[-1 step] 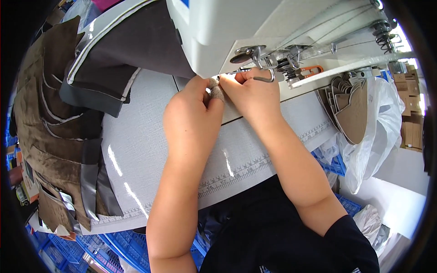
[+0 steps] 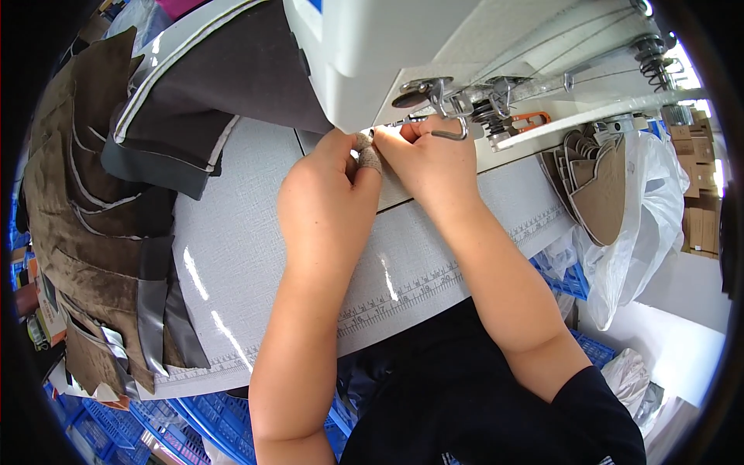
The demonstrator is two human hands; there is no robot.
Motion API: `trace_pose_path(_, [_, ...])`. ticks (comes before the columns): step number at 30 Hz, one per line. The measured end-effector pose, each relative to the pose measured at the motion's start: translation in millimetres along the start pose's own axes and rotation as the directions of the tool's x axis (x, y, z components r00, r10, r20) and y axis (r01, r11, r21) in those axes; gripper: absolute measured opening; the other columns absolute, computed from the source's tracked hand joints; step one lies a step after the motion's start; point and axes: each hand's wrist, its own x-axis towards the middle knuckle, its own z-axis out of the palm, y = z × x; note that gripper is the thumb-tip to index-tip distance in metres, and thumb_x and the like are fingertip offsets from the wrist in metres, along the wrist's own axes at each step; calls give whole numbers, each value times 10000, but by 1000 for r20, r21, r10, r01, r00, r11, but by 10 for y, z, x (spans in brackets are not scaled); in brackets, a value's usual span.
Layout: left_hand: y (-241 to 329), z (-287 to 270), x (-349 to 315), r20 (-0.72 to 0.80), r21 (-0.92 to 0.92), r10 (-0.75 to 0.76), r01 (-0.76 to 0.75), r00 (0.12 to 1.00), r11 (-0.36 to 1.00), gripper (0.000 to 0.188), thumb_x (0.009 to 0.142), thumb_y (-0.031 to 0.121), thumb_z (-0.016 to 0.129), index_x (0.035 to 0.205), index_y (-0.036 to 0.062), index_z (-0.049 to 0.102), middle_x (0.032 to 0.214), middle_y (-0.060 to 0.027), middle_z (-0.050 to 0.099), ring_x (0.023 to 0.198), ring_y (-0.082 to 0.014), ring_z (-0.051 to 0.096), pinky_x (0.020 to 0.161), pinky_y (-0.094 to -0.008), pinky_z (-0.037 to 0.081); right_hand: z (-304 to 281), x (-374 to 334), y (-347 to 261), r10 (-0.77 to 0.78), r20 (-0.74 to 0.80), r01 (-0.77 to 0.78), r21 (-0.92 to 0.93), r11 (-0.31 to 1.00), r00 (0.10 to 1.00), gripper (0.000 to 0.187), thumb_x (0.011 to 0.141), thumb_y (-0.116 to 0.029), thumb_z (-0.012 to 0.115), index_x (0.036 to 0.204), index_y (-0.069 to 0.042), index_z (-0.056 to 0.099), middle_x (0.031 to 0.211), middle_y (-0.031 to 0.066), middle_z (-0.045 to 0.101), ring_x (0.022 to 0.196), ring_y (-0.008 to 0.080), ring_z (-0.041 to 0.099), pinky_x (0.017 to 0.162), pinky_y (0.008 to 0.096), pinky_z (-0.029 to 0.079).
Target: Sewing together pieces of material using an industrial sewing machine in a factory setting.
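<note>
Under the head of a white sewing machine (image 2: 349, 70), both my hands are close together at the needle area. My left hand (image 2: 329, 205) has its thumb and fingers pinched; a speckled grey-beige wrap (image 2: 369, 160) covers a fingertip. A dark brown fabric piece (image 2: 232, 81) with pale edges runs up to this hand from the left. Close by on the right, my right hand (image 2: 434, 167) is closed, its fingertips partly behind a bent metal hook on the machine. What either hand pinches is hidden by the fingers and the machine head.
A pile of brown plush pieces (image 2: 101, 225) covers the left of the grey table (image 2: 240, 256), which has a printed ruler along its front edge. Rounded brown pieces (image 2: 601, 190) and a white plastic bag (image 2: 647, 209) hang at the right. Blue crates (image 2: 209, 430) stand below.
</note>
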Motion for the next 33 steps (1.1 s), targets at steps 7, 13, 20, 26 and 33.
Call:
trace_pose_path(7, [11, -1, -5, -15, 4, 9, -9, 1000, 1000, 158, 748, 81, 632, 891, 15, 634, 684, -141, 632, 612, -291, 626, 565, -375, 474, 17, 3, 35, -119, -60, 118, -16, 993, 991, 396, 720, -382, 694, 573, -17, 644, 490, 102, 565, 448, 215, 545, 496, 315, 446])
trace_pose_path(13, [13, -1, -7, -16, 8, 19, -19, 1000, 1000, 152, 755, 81, 633, 893, 16, 634, 682, -141, 631, 613, -290, 626, 565, -376, 474, 20, 3, 8, -94, -53, 92, -31, 995, 994, 399, 719, -369, 702, 573, -4, 639, 496, 107, 570, 453, 216, 552, 500, 317, 453])
trace_pose_path(20, [9, -11, -5, -7, 23, 18, -18, 1000, 1000, 154, 758, 81, 630, 898, 17, 633, 686, -142, 631, 618, -294, 626, 568, -379, 474, 32, 1, 11, -33, -11, 33, -8, 999, 999, 371, 735, -370, 700, 655, -8, 698, 552, 113, 624, 498, 208, 605, 532, 298, 481])
trace_pose_path(26, [27, -12, 0, -3, 3, 4, -4, 1000, 1000, 161, 760, 88, 629, 907, 19, 634, 690, -141, 633, 627, -300, 628, 571, -383, 476, 38, 14, 58, -57, 11, 56, 28, 998, 998, 301, 767, -327, 698, 804, -33, 750, 663, 122, 687, 559, 194, 651, 566, 293, 507])
trace_pose_path(33, [15, 15, 7, -23, 27, 16, -15, 1000, 1000, 163, 772, 96, 629, 914, 17, 642, 694, -142, 635, 630, -298, 630, 574, -382, 477, -4, 52, 79, -72, 49, 73, -14, 997, 996, 294, 775, -328, 698, 819, -42, 753, 698, 101, 705, 613, 181, 668, 614, 282, 519])
